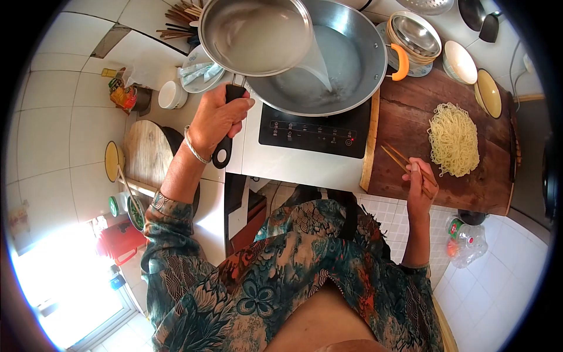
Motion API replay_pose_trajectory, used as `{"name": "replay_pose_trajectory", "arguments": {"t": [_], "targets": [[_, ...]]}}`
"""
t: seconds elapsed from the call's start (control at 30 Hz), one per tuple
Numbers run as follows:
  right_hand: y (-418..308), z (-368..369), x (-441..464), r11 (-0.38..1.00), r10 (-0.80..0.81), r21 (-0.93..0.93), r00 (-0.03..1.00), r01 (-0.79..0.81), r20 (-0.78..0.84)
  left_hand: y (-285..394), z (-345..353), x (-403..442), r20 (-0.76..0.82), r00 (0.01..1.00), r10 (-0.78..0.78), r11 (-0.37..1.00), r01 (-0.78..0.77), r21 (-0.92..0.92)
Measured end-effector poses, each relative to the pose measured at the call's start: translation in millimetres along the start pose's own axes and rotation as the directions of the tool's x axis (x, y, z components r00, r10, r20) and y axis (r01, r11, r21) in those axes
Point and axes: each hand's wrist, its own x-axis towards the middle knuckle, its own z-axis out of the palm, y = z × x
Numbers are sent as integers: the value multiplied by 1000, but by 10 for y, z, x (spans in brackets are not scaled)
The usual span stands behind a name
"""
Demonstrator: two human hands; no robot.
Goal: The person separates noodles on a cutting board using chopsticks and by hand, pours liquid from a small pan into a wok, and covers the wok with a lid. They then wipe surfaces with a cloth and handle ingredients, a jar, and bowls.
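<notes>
The left hand (221, 120) grips a saucepan (214, 36), liquid (320, 70) streaming from it into the wok (371, 57); the right hand (420, 182) pinches 2 chopsticks (394, 158) over the wooden board (406, 117), near the noodles (454, 139) heaped on it.

A pan (255, 35) is held by its black handle (225, 144) in the grip of the left hand (221, 117), and liquid (318, 67) is being poured into the wok (370, 58) on the cooker (311, 134). Chopsticks (394, 154) are held by the right hand (421, 180) over the front edge of the wooden board (404, 120); noodles (453, 141) are heaped nearer its right edge.
</notes>
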Motion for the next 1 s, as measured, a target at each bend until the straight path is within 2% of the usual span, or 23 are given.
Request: {"name": "replay_pose_trajectory", "arguments": {"t": [0.83, 1.0], "targets": [[-64, 42, -77, 1000, 14, -15, 1000, -14, 24, -18, -64, -70, 16, 998, 54, 998, -55, 31], [-41, 37, -68, 999, -22, -37, 999, 23, 32, -12, -68, -63, 10, 998, 61, 997, -61, 45]]}}
